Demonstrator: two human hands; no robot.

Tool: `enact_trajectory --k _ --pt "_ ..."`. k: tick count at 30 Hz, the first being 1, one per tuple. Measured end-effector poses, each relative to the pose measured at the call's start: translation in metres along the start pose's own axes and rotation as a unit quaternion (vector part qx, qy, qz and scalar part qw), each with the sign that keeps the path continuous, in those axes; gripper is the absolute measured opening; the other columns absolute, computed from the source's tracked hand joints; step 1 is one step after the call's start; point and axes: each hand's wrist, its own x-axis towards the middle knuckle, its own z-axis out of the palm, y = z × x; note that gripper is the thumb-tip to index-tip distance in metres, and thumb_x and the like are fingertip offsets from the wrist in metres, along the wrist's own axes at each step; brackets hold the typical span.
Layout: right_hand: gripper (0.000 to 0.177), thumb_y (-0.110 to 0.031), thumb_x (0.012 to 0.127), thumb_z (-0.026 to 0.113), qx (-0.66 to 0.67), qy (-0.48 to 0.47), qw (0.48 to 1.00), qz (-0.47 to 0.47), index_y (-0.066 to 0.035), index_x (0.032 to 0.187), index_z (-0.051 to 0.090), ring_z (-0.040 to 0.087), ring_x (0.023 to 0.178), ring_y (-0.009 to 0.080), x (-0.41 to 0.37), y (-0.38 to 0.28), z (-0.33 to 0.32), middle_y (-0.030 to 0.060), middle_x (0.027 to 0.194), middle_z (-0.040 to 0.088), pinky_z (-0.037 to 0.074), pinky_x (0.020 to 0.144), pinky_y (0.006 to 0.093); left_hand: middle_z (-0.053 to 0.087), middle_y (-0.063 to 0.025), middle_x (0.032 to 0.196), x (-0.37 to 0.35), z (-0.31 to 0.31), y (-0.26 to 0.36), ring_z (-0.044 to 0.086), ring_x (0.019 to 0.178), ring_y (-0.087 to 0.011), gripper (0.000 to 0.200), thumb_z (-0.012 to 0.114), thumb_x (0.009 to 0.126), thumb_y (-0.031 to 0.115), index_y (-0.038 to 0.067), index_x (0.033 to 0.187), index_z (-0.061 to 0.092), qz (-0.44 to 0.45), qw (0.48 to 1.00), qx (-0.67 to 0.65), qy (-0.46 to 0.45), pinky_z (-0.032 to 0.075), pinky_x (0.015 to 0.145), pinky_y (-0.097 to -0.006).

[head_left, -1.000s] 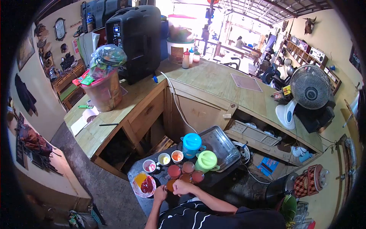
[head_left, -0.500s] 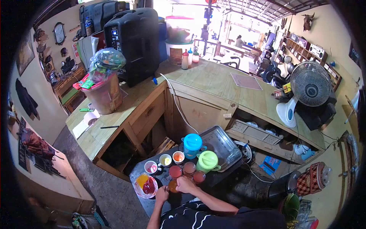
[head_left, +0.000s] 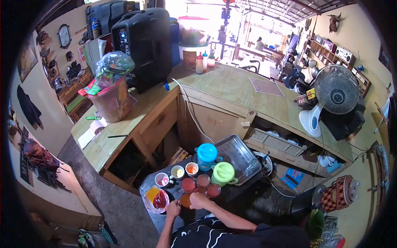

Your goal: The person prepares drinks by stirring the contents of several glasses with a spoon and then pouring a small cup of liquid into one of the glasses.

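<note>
My left hand point(head_left: 173, 208) is closed between a bowl point(head_left: 150, 206) of yellow and red contents and a glass of orange drink point(head_left: 185, 201). Closed like a fist, my right hand point(head_left: 199, 201) is at the right side of that glass and partly covers it. Whatever the fingers of either hand hold is too small or hidden to make out. Just beyond the hands stand several glasses of reddish drink point(head_left: 188, 185). Farther back are a cup with pink contents point(head_left: 161, 179), one with yellow point(head_left: 177, 172) and one with orange point(head_left: 192, 169).
A blue lidded pitcher point(head_left: 207, 156) and a green lidded pitcher point(head_left: 223, 173) stand beside a metal tray point(head_left: 244, 161) on the dark low table point(head_left: 151, 179). Around it runs a wooden counter point(head_left: 223, 91) bearing a speaker point(head_left: 142, 49), a bucket point(head_left: 111, 103) and a fan point(head_left: 337, 91).
The view has shifted slightly. Both hands stay closed by the orange drink, with hardly any movement visible.
</note>
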Motion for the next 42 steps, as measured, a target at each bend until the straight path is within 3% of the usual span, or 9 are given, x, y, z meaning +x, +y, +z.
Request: enact_trajectory --k 2,7,14,19,25,29,32,38,42 --pt "0.018 -0.015 0.064 0.070 0.143 -0.175 0.974 -0.011 -0.002 0.061 0.059 0.064 0.058 0.0260 0.007 -0.001 -0.008 0.0152 0.063 0.063 0.050 0.054 0.0364 0.061 -0.0256 0.084 -0.001 0.001 -0.002 0.059 0.083 -0.0440 0.028 0.047 0.088 0.025 0.002 0.089 0.063 0.001 1.000 0.019 0.004 0.046 0.070 -0.0504" --pt "0.019 -0.015 0.061 0.070 0.059 0.158 0.986 -0.005 -0.001 0.059 0.058 0.064 0.059 0.0311 0.013 0.001 0.006 0.0176 0.063 0.062 0.050 0.057 0.0402 0.061 -0.0251 0.084 -0.001 0.002 -0.004 0.059 0.083 -0.0437 0.027 0.047 0.089 0.025 0.003 0.089 0.063 -0.021 1.000 0.013 0.002 0.045 0.070 -0.0503" --pt "0.021 -0.019 0.065 0.071 0.220 -0.145 0.965 -0.019 -0.001 0.063 0.060 0.063 0.055 0.0309 0.006 0.009 -0.004 0.0173 0.062 0.062 0.050 0.056 0.0393 0.061 -0.0234 0.082 -0.004 -0.001 0.003 0.059 0.081 -0.0428 0.026 0.048 0.088 0.026 0.004 0.087 0.062 0.008 0.999 0.030 0.032 0.045 0.069 -0.0504" --pt "0.022 -0.020 0.065 0.072 0.006 0.129 0.990 0.051 -0.003 0.063 0.059 0.064 0.064 0.0311 0.005 0.002 -0.005 0.0149 0.065 0.063 0.049 0.057 0.0398 0.062 -0.0224 0.081 -0.009 -0.003 0.010 0.060 0.079 -0.0421 0.024 0.049 0.087 0.025 0.006 0.088 0.063 -0.006 0.998 0.042 0.041 0.046 0.068 -0.0500" --pt "0.018 -0.018 0.064 0.071 0.160 -0.160 0.974 -0.015 -0.002 0.067 0.062 0.065 0.061 0.0310 0.010 0.002 -0.009 0.0156 0.064 0.064 0.051 0.056 0.0368 0.062 -0.0225 0.083 -0.008 -0.004 0.012 0.060 0.080 -0.0416 0.023 0.050 0.087 0.024 0.007 0.091 0.064 -0.007 0.998 0.053 0.033 0.046 0.068 -0.0488" --pt "0.016 -0.013 0.068 0.069 0.098 0.138 0.985 -0.027 -0.002 0.062 0.059 0.063 0.054 0.0252 0.013 0.000 -0.002 0.0108 0.058 0.063 0.049 0.054 0.0371 0.062 -0.0227 0.084 -0.007 -0.001 0.007 0.060 0.082 -0.0418 0.022 0.049 0.087 0.023 0.007 0.091 0.064 0.005 0.998 0.035 0.042 0.046 0.069 -0.0491" --pt "0.015 -0.013 0.068 0.069 -0.071 0.072 0.995 0.007 -0.002 0.063 0.060 0.063 0.053 0.0243 0.012 -0.002 -0.010 0.0103 0.057 0.063 0.049 0.054 0.0376 0.061 -0.0230 0.084 -0.006 -0.001 0.010 0.059 0.083 -0.0422 0.022 0.049 0.087 0.023 0.005 0.090 0.062 -0.013 0.998 0.044 0.032 0.045 0.069 -0.0498" --pt "0.022 -0.020 0.062 0.071 0.198 -0.193 0.961 -0.006 -0.001 0.064 0.061 0.064 0.061 0.0310 0.020 0.009 -0.008 0.0181 0.064 0.063 0.050 0.056 0.0407 0.061 -0.0227 0.084 -0.009 -0.005 0.018 0.059 0.083 -0.0426 0.021 0.049 0.087 0.021 0.005 0.089 0.061 -0.022 0.998 0.035 0.037 0.045 0.068 -0.0496" --pt "0.022 -0.021 0.063 0.070 0.022 0.040 0.999 0.014 0.000 0.065 0.063 0.064 0.062 0.0322 0.017 0.002 -0.019 0.0195 0.065 0.063 0.050 0.056 0.0417 0.062 -0.0225 0.085 -0.007 0.000 0.009 0.059 0.083 -0.0423 0.019 0.049 0.086 0.019 0.005 0.090 0.062 -0.006 0.999 0.014 0.040 0.046 0.069 -0.0490"
